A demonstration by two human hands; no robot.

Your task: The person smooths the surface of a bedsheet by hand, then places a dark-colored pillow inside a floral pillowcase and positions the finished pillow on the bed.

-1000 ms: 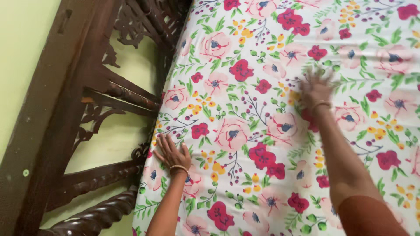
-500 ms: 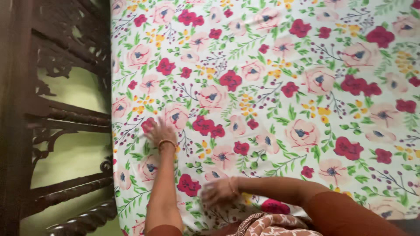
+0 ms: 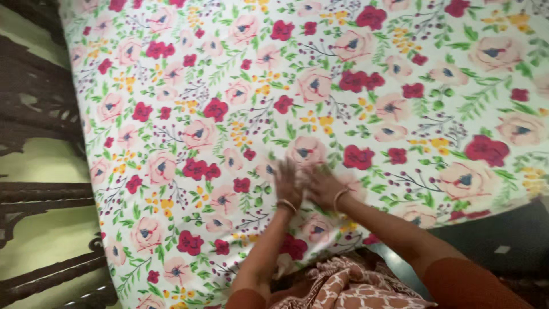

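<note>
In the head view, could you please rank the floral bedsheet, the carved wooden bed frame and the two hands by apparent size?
1. floral bedsheet
2. carved wooden bed frame
3. left hand and right hand: these look alike.

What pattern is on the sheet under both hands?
White bedsheet with red and pink flowers, yellow blossoms and green leaves; the head view shows it.

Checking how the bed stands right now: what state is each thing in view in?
floral bedsheet: spread flat over the mattress, small creases near the hands.
left hand: open, palm down on the sheet.
right hand: open, flat on the sheet, beside the left.
carved wooden bed frame: upright beside the mattress.
</note>
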